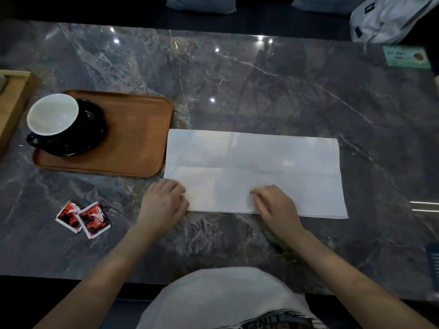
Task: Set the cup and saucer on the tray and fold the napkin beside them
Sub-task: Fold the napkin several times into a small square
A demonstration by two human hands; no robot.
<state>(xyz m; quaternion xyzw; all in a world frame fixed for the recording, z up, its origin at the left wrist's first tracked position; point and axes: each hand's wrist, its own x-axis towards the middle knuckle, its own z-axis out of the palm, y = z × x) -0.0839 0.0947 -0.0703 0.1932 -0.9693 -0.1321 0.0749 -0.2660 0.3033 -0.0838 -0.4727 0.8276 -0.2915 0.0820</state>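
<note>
A: Nearest the camera, both hands are on the napkin [254, 172], right at its near edge. The left hand [164, 201] is curled over the near left corner; the right hand [273, 203] sits about mid-edge.

B: Fingers bent and bunched on both, pressing or pinching the paper; I can't tell which from here.

A: That sheet looks light, thin and floppy, and probably slides easily on the glossy table [261, 86]. I'd say take it at the corners, pin 1 side, fold along the crease already running lengthwise.

B: Just left of the hands, 2 red sachets [83, 218], clear of the fold.

A: Room? Bare table beyond the napkin and to its right. The tight spot is the left edge, which touches or nearly touches the tray [133, 138].

B: And on that tray, the cup [53, 115] sits on its saucer [90, 129], towards the tray's left end. Breakable, so keep sleeves away.
</note>
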